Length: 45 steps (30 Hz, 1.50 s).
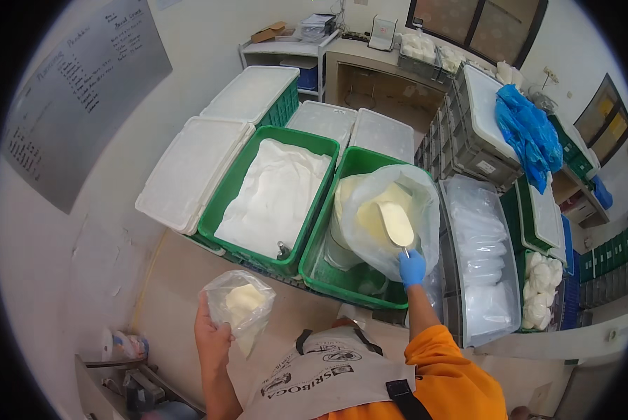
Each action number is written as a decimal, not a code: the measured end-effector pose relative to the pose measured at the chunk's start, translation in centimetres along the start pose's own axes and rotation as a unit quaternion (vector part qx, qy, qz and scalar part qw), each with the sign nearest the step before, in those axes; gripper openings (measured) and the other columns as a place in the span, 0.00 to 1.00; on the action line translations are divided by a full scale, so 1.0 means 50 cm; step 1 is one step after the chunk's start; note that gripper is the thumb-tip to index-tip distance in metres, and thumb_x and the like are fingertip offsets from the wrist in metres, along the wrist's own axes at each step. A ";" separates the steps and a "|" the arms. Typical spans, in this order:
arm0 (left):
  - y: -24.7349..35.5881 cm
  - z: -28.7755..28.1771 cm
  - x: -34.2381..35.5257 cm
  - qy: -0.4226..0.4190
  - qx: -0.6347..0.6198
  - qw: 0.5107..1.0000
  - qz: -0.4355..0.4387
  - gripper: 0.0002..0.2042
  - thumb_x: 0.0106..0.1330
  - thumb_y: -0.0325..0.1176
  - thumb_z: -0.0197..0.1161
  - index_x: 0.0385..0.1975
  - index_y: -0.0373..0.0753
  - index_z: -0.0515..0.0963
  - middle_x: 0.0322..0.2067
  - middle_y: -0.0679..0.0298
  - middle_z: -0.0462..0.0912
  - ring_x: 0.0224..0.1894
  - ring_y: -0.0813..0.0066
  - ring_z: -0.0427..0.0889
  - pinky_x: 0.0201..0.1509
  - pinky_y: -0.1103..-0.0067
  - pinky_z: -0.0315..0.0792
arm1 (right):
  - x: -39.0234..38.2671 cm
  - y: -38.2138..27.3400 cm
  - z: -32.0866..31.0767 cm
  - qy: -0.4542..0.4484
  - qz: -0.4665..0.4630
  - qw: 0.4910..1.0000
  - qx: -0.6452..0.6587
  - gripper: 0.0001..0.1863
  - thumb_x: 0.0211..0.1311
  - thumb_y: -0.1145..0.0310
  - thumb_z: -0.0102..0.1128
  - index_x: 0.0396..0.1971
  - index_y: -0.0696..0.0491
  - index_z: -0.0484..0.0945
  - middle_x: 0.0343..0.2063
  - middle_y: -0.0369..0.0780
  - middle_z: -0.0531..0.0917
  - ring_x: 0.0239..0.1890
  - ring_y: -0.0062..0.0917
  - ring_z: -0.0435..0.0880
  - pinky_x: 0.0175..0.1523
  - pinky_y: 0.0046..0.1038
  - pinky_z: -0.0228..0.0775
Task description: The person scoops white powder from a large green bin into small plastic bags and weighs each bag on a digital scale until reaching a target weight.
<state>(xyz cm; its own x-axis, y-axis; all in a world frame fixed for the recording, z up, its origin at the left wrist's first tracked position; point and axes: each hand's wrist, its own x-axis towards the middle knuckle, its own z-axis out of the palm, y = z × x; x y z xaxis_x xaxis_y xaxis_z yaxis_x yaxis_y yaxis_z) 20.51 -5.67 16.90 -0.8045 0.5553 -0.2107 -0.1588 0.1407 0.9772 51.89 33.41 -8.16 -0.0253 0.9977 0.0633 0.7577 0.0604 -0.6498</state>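
My left hand (212,329), bare, grips a clear plastic bag (254,308) with some cream powder in it, low at the left. My right hand (411,267), in a blue glove, is closed on a scoop handle. The scoop (394,224), its head pale with powder, is over a large lined bag of cream powder (370,203). That bag stands in a green crate (314,287). Left of it, another green crate (212,224) holds white powder (272,196) with a metal object (283,248) at its near end, partly hidden.
Lidded crates (181,168) surround the green ones. At right are stacked grey crates (482,161) with blue plastic (527,133), a bin of bagged packets (475,252) and white bundles (541,294). A machine (139,392) sits low left. A counter (363,56) and shelf unit (254,52) are behind.
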 end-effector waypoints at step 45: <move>-0.034 -1.550 -1.239 0.814 0.332 0.416 -0.232 0.36 0.51 0.22 0.60 0.68 0.34 0.65 0.40 0.46 0.85 0.26 0.65 0.85 0.32 0.72 0.78 | -1.200 -1.305 0.572 -0.576 -0.593 0.545 0.138 0.15 0.54 0.74 0.67 0.17 0.60 0.69 0.14 0.32 0.64 0.21 0.15 0.60 0.25 0.28 0.53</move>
<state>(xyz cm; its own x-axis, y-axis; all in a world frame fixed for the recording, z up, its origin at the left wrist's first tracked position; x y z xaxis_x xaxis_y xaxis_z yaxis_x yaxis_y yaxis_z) 26.25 -103.82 30.21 -0.1830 -0.8736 0.4508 -0.7550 0.4186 0.5048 -14.67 -29.52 8.80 -0.9042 -0.4001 0.1493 -0.3607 0.5285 -0.7685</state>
